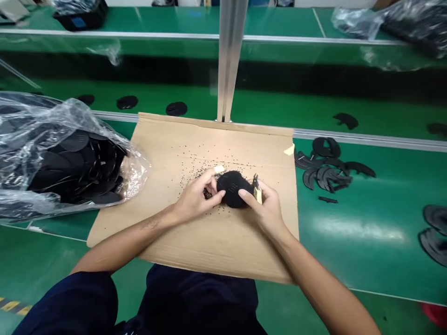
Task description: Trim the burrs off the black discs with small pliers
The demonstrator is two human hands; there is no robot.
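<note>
Between my two hands is a flat round black plastic piece (232,188), lifted over a brown cardboard sheet (167,246). My left hand (199,195) pinches its left edge with thumb and fingers; a pale wrap covers one fingertip. My right hand (267,207) grips the right edge, thumb on the top face. Also tucked in the right hand are small cutting pliers (257,190) with yellowish handles, jaws pointing away from me. Tiny black bits (190,170) lie scattered on the cardboard around the hands.
On the left, a clear plastic bag (63,116) holds many black pieces. Black curved parts (328,174) are heaped right of the cardboard, with more round parts (436,232) at the far right. A metal post (230,60) rises behind. Black discs (176,109) lie on the green surface beyond.
</note>
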